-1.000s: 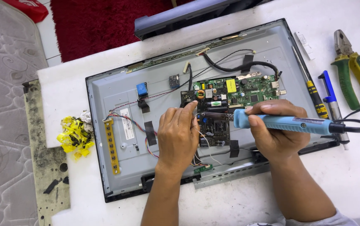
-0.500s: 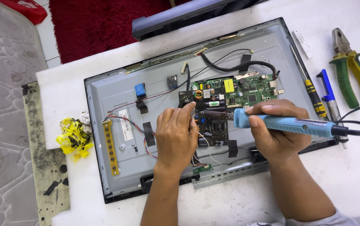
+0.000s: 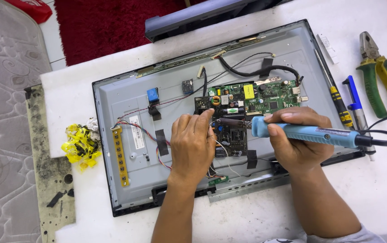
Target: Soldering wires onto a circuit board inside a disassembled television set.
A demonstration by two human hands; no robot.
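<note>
A flat television (image 3: 126, 103) lies face down on the white surface (image 3: 382, 189) with its back cover off, showing a grey metal panel inside a black frame. Near the middle of the panel sits a circuit board (image 3: 265, 101), green on its right part and darker on its left, crowded with small parts: a yellow block, a copper coil, black chips. Black cables loop above the board, and thin coloured wires run from it toward a yellow strip (image 3: 120, 156) at the panel's left edge.

The right hand (image 3: 299, 141) is wrapped around a light blue soldering iron (image 3: 313, 133), fingers closed on its handle. The iron lies nearly level, its dark metal tip pointing left and touching the darker left part of the board. A black cord leaves the handle's back end and curls to the right.

The left hand (image 3: 193, 146) rests palm down on the panel just left of the tip, fingers held close together and reaching onto the board; whether they pinch anything cannot be told.

On the surface to the right lie a yellow and black screwdriver (image 3: 339, 105), a blue tool (image 3: 353, 101), and green and yellow pliers (image 3: 378, 74). Crumpled yellow tape (image 3: 81, 145) lies left of the television.
</note>
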